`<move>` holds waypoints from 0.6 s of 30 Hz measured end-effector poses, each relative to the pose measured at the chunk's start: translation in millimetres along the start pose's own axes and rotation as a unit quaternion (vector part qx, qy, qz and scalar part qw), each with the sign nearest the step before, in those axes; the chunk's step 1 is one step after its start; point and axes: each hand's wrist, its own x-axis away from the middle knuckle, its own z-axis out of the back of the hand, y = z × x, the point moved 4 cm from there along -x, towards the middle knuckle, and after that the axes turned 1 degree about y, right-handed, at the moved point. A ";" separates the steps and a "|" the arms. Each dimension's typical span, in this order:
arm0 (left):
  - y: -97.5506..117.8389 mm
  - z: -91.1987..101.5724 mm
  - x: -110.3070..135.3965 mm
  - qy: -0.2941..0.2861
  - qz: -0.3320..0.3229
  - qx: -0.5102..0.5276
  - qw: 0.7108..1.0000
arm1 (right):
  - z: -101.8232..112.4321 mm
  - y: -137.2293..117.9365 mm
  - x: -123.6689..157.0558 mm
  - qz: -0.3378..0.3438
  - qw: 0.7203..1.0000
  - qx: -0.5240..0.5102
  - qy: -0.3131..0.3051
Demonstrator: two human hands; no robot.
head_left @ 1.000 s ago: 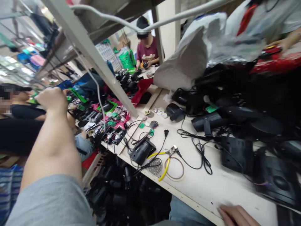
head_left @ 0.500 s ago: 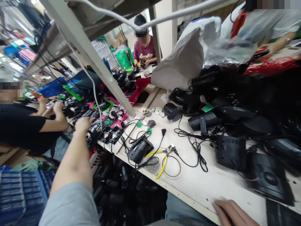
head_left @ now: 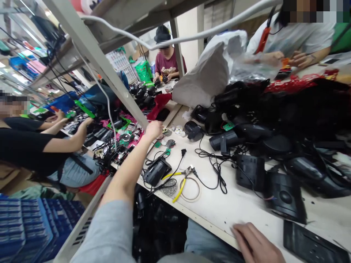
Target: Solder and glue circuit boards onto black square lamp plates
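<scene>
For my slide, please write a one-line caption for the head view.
Left hand reaches toward small parts beside the shelf post; right hand rests on the white bench.

A plain light grey short sleeve (head_left: 109,233) of soft cloth covers the upper left arm; below it the forearm is bare to the left hand (head_left: 154,129). The right hand (head_left: 253,244) is bare too, cut off at the wrist by the frame's edge. Faded blue denim jeans (head_left: 201,239) cover the legs.
</scene>
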 end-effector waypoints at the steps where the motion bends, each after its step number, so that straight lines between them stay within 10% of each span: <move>1: 15.1 -12.2 -7.5 -0.010 -0.014 0.008 1.000 | -0.5 -0.5 0.3 -0.007 1.000 -0.008 -0.002; 8: 19.8 -26.6 -26.6 0.049 0.002 0.082 0.995 | 3.0 1.1 4.5 -0.047 0.998 -0.033 0.011; 13: -9.7 26.9 -29.4 0.199 -0.006 0.155 0.968 | 1.5 2.8 8.2 -0.061 0.996 -0.057 -0.015; 18: -25.3 100.1 -16.7 0.384 -0.081 0.345 0.852 | -0.4 5.9 9.8 -0.087 0.989 -0.114 -0.030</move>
